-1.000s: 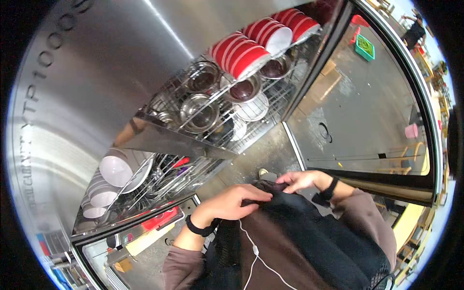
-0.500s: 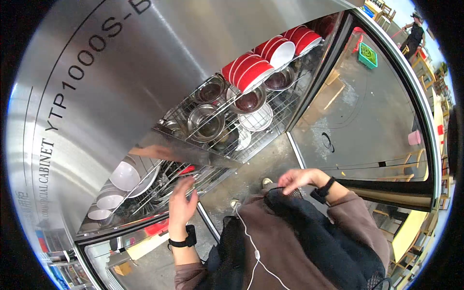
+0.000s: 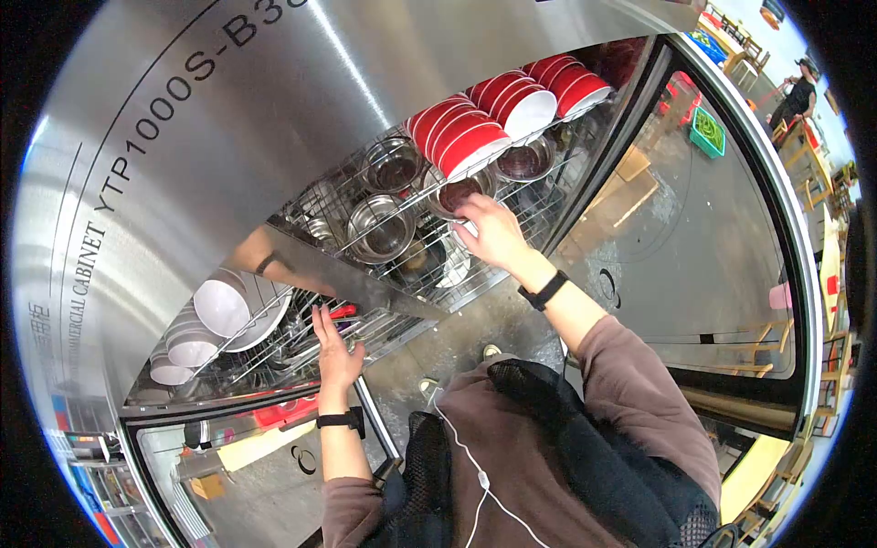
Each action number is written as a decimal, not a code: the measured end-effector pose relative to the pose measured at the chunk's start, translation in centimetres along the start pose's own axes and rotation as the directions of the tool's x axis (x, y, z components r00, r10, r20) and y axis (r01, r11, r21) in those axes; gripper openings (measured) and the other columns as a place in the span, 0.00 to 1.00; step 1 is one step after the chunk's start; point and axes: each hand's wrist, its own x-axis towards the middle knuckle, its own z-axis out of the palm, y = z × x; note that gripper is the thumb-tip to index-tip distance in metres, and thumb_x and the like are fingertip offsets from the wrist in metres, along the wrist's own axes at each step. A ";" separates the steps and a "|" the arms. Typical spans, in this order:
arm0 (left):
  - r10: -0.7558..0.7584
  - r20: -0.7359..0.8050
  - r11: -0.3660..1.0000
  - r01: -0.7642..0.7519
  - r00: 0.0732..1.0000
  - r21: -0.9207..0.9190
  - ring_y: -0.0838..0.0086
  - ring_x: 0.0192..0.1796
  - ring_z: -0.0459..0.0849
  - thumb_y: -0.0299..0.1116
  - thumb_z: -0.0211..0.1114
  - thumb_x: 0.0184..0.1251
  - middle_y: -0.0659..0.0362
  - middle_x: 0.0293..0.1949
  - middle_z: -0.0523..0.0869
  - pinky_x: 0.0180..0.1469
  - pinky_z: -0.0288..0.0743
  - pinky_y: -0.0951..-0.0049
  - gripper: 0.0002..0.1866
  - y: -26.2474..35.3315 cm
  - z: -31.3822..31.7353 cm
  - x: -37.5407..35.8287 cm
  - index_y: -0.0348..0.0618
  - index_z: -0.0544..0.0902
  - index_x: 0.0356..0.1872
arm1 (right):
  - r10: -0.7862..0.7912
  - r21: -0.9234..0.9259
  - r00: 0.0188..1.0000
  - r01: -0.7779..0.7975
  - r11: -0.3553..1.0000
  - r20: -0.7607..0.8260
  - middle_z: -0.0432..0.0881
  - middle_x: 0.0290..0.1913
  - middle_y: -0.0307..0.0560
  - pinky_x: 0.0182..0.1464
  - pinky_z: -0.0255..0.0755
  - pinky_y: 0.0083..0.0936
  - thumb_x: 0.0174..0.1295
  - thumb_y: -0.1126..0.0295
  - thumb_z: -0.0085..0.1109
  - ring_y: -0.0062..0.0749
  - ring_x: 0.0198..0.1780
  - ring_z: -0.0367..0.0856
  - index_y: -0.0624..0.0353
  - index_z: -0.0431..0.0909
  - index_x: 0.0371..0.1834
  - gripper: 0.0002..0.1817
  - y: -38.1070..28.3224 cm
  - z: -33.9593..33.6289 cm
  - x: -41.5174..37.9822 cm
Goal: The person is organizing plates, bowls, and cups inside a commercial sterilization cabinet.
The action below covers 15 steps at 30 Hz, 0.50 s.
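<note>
My right hand [image 3: 496, 232] reaches to the rim of a metal bowl [image 3: 459, 194] on the wire rack, below the stacked red bowls [image 3: 459, 137]. Its fingers are bent at the rim, and whether they grip it is hard to tell. My left hand [image 3: 338, 361] is raised with fingers apart and holds nothing, near the lower rack and a red-handled item [image 3: 343, 311]. More metal bowls [image 3: 381, 230] sit to the left of my right hand. White bowls [image 3: 222, 303] stand on the rack to the left.
The steel cabinet front [image 3: 228, 119] fills the upper left. A glass door [image 3: 676, 237] stands open at right, another [image 3: 274, 466] at lower left. Beyond the right door are a green basket [image 3: 707, 133] and a person [image 3: 798, 99] far off.
My right hand has moved from in front of my body up and forward to the metal bowl. My left hand has shifted slightly, still apart from the dishes. The view has shifted a little.
</note>
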 end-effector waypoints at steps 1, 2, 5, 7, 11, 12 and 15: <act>0.007 -0.012 1.000 -0.007 1.000 0.007 0.39 0.76 0.72 0.28 0.73 0.58 0.44 0.87 0.42 0.69 0.78 0.51 0.58 0.0 0.1 -0.1 0.42 0.45 0.86 | 0.012 -0.036 1.000 -0.011 0.999 0.004 0.84 0.46 0.53 0.53 0.81 0.45 0.61 0.65 0.71 0.52 0.52 0.85 0.60 0.86 0.41 0.12 0.0 0.5 0.6; 0.015 -0.025 1.000 -0.015 1.000 0.014 0.39 0.76 0.72 0.28 0.73 0.58 0.44 0.87 0.42 0.69 0.78 0.51 0.58 0.0 0.3 -0.1 0.42 0.45 0.86 | 0.023 -0.073 1.000 -0.023 0.997 0.006 0.84 0.46 0.54 0.53 0.81 0.45 0.61 0.65 0.71 0.52 0.52 0.85 0.61 0.86 0.41 0.12 -0.1 1.0 1.2; -0.061 0.006 0.998 0.061 0.998 -0.010 0.39 0.78 0.69 0.28 0.74 0.58 0.44 0.87 0.43 0.71 0.76 0.52 0.58 0.9 0.0 0.0 0.42 0.45 0.86 | 0.098 -0.207 0.988 -0.072 0.976 0.117 0.88 0.45 0.51 0.52 0.83 0.45 0.61 0.61 0.70 0.52 0.50 0.87 0.60 0.88 0.42 0.14 0.7 2.5 2.8; -0.134 0.060 0.988 0.138 0.989 -0.065 0.41 0.83 0.62 0.28 0.76 0.58 0.42 0.87 0.42 0.75 0.72 0.55 0.60 1.2 -0.1 0.1 0.43 0.43 0.86 | 0.166 -0.284 0.960 -0.098 0.954 0.227 0.89 0.42 0.51 0.51 0.83 0.45 0.61 0.60 0.69 0.52 0.48 0.88 0.60 0.88 0.39 0.14 0.8 3.0 3.8; -0.053 -0.017 0.998 0.053 0.998 -0.037 0.40 0.80 0.66 0.28 0.74 0.58 0.42 0.87 0.43 0.74 0.74 0.55 0.58 0.3 0.5 -0.2 0.43 0.45 0.86 | 0.145 -0.416 0.923 0.019 0.909 0.358 0.91 0.39 0.56 0.51 0.84 0.45 0.60 0.61 0.67 0.52 0.47 0.91 0.59 0.90 0.32 0.12 0.3 3.2 5.2; -0.047 -0.030 0.999 0.046 0.998 -0.029 0.40 0.78 0.68 0.27 0.73 0.58 0.43 0.87 0.43 0.73 0.75 0.54 0.57 0.4 0.6 -0.2 0.42 0.46 0.86 | 0.187 -0.422 0.900 -0.003 0.907 0.395 0.91 0.38 0.55 0.50 0.85 0.43 0.57 0.64 0.68 0.50 0.46 0.91 0.58 0.91 0.32 0.09 0.1 3.0 5.5; 0.005 -0.098 1.000 -0.007 0.995 -0.028 0.41 0.77 0.70 0.27 0.71 0.58 0.43 0.86 0.49 0.72 0.75 0.53 0.52 -0.2 0.9 -0.1 0.40 0.52 0.84 | 0.156 -0.466 0.927 0.022 0.884 0.340 0.92 0.38 0.54 0.48 0.85 0.44 0.55 0.67 0.68 0.49 0.46 0.92 0.56 0.91 0.31 0.06 0.6 4.0 5.2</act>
